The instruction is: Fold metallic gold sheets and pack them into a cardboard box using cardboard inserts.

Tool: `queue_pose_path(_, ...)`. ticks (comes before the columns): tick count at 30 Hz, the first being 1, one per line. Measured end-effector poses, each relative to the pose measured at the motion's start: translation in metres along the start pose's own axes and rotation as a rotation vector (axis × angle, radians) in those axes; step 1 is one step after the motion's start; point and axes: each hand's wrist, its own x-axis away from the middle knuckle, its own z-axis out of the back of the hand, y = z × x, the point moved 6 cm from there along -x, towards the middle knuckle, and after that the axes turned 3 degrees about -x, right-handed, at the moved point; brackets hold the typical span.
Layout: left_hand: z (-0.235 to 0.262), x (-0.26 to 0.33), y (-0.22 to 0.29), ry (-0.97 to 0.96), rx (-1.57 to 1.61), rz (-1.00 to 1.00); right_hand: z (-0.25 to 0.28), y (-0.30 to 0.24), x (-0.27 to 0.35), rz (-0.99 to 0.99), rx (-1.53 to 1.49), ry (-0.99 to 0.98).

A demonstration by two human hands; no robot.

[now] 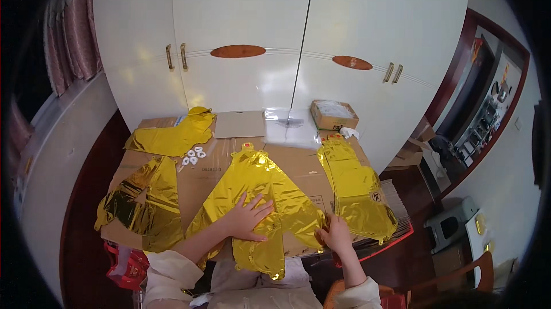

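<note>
In front of me, a flat, uninflated gold foil balloon (256, 180) lies creased across the cardboard, its lower end hanging over the near edge. My left hand (247, 219) rests palm down on its middle with the fingers spread. At the balloon's right corner, my right hand (337, 234) is closed on the foil edge, its fingertips partly hidden. Close to that hand on the right lies a second stack of gold foil (359, 194). More gold foil pieces lie on the left, one nearer (143, 205) and one farther back (178, 135).
Small white rings (194, 155) sit between the left foil pieces. Along the back are a grey-brown card (240, 124), clear plastic sleeves (290, 131) and an open carton (334, 115), before white cabinets (241, 10). A red bag (125, 269) hangs at left; a grey stool (451, 226) stands right.
</note>
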Motion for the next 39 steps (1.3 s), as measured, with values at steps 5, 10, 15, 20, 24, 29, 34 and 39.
queue_pose_path(5,0.001,-0.002,0.001,0.028,0.002,-0.022,0.002,-0.001,-0.007,0.144,-0.015,0.016)
queue_pose_path(10,0.0,0.0,0.001,0.043,0.005,-0.013,0.018,-0.044,0.006,-0.05,-0.35,-0.087)
queue_pose_path(15,0.002,-0.002,0.001,0.044,-0.017,-0.006,0.014,-0.132,0.031,0.379,-0.084,0.193)
queue_pose_path(20,0.024,0.004,-0.003,0.154,-0.021,-0.045,-0.027,-0.18,0.047,0.586,0.043,0.154)
queue_pose_path(24,0.033,0.01,-0.035,0.496,0.364,0.098,-0.041,-0.198,0.05,0.621,0.113,0.208)
queue_pose_path(29,0.029,0.011,-0.038,0.398,1.038,0.543,-0.061,-0.202,0.047,0.616,0.105,0.172)
queue_pose_path(34,0.01,0.011,-0.044,0.344,1.02,0.53,-0.041,-0.195,0.038,0.504,-0.297,0.007)
queue_pose_path(39,0.003,0.01,-0.055,0.309,0.888,0.501,-0.025,-0.113,-0.006,0.499,-0.336,0.083)
